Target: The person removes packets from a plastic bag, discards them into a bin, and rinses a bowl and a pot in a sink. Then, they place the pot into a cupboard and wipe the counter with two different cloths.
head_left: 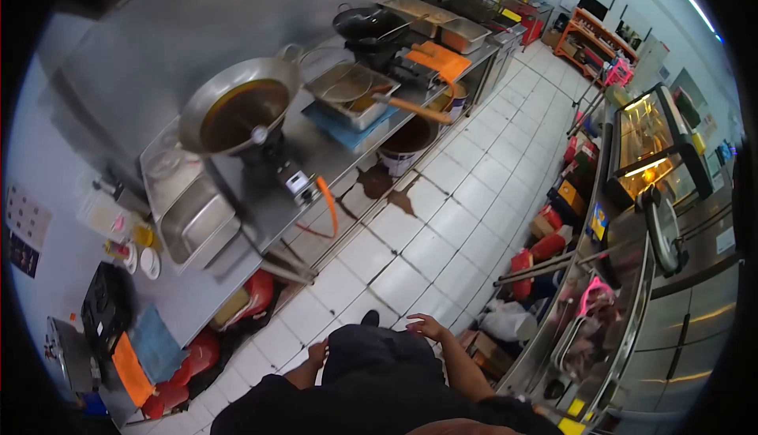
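Observation:
I stand on a white tiled floor point(442, 238) between two counters. My left hand point(317, 351) hangs by my hip with nothing in it, its fingers loose. My right hand point(427, 327) is raised a little in front of me, empty, with the fingers spread. Neither hand touches anything. My dark trousers and one shoe point(369, 318) show between them. Nearest the right hand is a white bag point(509, 320) under the right counter. A red gas cylinder point(254, 293) under the left counter is nearest the left hand.
The steel counter point(316, 151) on the left carries a large wok of dark oil point(237, 113), a sink point(193, 220), a tray with a strainer point(351, 91) and a black wok point(367, 23). A bucket point(407, 143) stands beside a brown spill point(379, 182). A heated display case point(647, 143) stands on the right.

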The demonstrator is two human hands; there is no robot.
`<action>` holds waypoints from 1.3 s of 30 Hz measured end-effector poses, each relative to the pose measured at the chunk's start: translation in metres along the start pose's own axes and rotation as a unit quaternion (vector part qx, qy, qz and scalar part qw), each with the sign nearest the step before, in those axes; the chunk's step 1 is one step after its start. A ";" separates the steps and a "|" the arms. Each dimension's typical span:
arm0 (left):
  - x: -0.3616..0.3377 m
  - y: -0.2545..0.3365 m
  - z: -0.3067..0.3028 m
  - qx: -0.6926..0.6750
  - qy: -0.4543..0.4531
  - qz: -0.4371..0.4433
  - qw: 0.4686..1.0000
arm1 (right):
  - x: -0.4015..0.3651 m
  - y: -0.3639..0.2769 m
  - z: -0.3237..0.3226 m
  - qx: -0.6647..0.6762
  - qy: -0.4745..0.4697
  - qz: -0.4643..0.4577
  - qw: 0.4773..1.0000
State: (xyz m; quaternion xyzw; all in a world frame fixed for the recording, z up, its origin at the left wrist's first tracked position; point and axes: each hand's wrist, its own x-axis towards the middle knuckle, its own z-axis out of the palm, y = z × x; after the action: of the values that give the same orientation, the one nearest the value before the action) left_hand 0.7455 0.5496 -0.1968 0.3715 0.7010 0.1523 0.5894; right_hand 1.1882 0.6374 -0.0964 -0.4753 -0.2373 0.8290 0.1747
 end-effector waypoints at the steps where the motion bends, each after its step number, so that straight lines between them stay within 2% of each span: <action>1: 0.044 0.051 0.017 -0.202 0.034 -0.061 0.977 | -0.007 -0.015 -0.022 -0.128 0.095 -0.109 0.981; 2: 0.082 0.101 0.032 -0.158 0.014 -0.018 0.987 | -0.011 -0.021 -0.043 -0.247 0.187 -0.213 0.927; 3: 0.117 0.152 0.047 -0.110 -0.006 0.024 0.994 | -0.019 -0.020 -0.069 -0.206 0.203 -0.240 0.927; 4: 0.150 0.204 0.057 -0.036 -0.060 0.108 0.992 | -0.027 -0.018 -0.096 -0.164 0.220 -0.267 0.924; 5: 0.199 0.239 0.070 -0.025 -0.142 0.115 0.983 | -0.036 -0.019 -0.117 -0.093 0.253 -0.252 0.929; 6: 0.220 0.290 0.089 -0.028 -0.140 0.067 0.987 | -0.044 -0.015 -0.136 -0.019 0.287 -0.232 0.929; 7: 0.247 0.333 0.103 -0.013 -0.175 0.113 0.978 | -0.041 0.000 -0.155 -0.005 0.296 -0.234 0.926; 8: 0.271 0.373 0.120 -0.041 -0.190 0.110 0.975 | -0.033 0.011 -0.183 0.050 0.359 -0.240 0.901; 10: 0.302 0.444 0.156 -0.035 -0.166 0.134 0.976 | -0.032 0.009 -0.242 0.104 0.455 -0.256 0.847; 11: 0.301 0.477 0.176 -0.044 -0.113 0.152 0.981 | -0.046 -0.021 -0.261 0.112 0.472 -0.222 0.846; 12: 0.312 0.504 0.195 -0.036 -0.117 0.158 0.980 | -0.056 -0.043 -0.269 0.127 0.485 -0.183 0.846; 13: 0.318 0.519 0.210 -0.074 -0.106 0.098 0.987 | -0.055 -0.062 -0.288 0.156 0.486 -0.234 0.828; 14: 0.325 0.535 0.227 -0.116 -0.092 0.042 0.988 | -0.052 -0.083 -0.309 0.214 0.492 -0.228 0.812; 16: 0.331 0.569 0.254 -0.064 -0.149 -0.010 0.987 | -0.043 -0.140 -0.361 0.239 0.478 -0.207 0.819; 18: 0.361 0.562 0.280 -0.031 -0.156 0.049 0.986 | -0.016 -0.188 -0.433 0.029 0.462 -0.239 0.854; 20: 0.347 0.577 0.302 -0.125 -0.110 0.073 0.983 | 0.003 -0.276 -0.494 0.002 0.417 -0.332 0.846; 22: 0.394 0.536 0.321 0.005 -0.074 0.190 0.979 | 0.007 -0.389 -0.543 0.057 0.333 -0.361 0.869; 25: 0.377 0.543 0.345 0.160 -0.089 0.010 0.983 | 0.014 -0.537 -0.612 -0.044 0.269 -0.367 0.890; 27: 0.388 0.562 0.369 0.222 -0.113 -0.027 0.968 | 0.036 -0.594 -0.665 -0.111 0.271 -0.354 0.889; 28: 0.397 0.576 0.382 0.246 -0.122 -0.026 0.961 | 0.044 -0.614 -0.688 -0.130 0.258 -0.387 0.876; 30: 0.421 0.620 0.408 0.282 -0.138 -0.016 0.949 | 0.060 -0.634 -0.734 -0.211 0.300 -0.348 0.863; 32: 0.463 0.666 0.432 0.312 -0.150 -0.016 0.938 | 0.037 -0.640 -0.750 -0.224 0.310 -0.301 0.874; 34: 0.540 0.724 0.467 0.335 -0.152 -0.007 0.930 | -0.001 -0.671 -0.764 -0.289 0.175 -0.206 0.918; 35: 0.593 0.756 0.491 0.329 -0.142 -0.011 0.934 | -0.010 -0.666 -0.779 -0.329 0.188 -0.203 0.903; 36: 0.621 0.811 0.511 0.510 -0.077 0.245 0.821 | -0.016 -0.644 -0.803 -0.360 0.235 -0.213 0.877; 37: 0.654 0.859 0.540 0.160 -0.053 0.102 0.980 | -0.017 -0.627 -0.829 -0.385 0.278 -0.220 0.852; 38: 0.679 0.926 0.569 0.188 0.005 0.155 0.970 | -0.018 -0.626 -0.852 -0.332 0.303 -0.211 0.868; 39: 0.762 0.934 0.597 0.328 0.019 0.287 0.899 | -0.030 -0.646 -0.864 -0.104 0.289 -0.166 0.937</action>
State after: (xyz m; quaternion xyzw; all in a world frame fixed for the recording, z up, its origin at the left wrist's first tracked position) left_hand 1.6024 1.5818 -0.2863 0.7263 0.5853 0.0834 0.3506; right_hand 1.9965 1.3524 -0.0903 -0.6634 -0.3367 0.5863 0.3206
